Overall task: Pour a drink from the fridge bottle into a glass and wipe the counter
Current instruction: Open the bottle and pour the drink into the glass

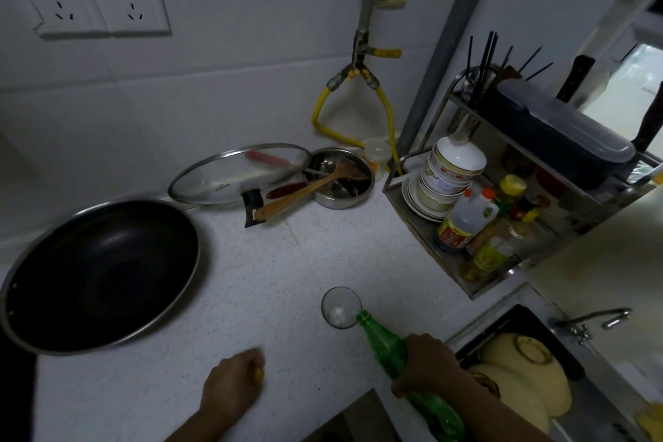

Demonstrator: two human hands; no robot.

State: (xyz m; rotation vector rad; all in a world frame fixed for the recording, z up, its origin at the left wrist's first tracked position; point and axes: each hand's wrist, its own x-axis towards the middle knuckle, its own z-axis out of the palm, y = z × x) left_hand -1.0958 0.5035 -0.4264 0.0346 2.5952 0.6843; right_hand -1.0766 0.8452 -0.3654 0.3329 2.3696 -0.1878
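A clear glass (341, 307) stands on the white speckled counter (272, 280), with a little liquid at its bottom. My right hand (428, 364) grips a green plastic bottle (385, 343) round its middle. The bottle is tilted, and its open mouth rests over the glass's right rim. To the left, my left hand (231, 386) rests on the counter with its fingers curled round a small yellow thing (258, 374), likely the bottle's cap; most of it is hidden.
A large black wok (100, 273) sits at the left. Behind are a glass lid (236, 174) and a steel bowl (342, 178) with a wooden spatula. A metal rack (477, 212) holds bowls and sauce bottles. A sink (516, 370) with dishes lies at the right.
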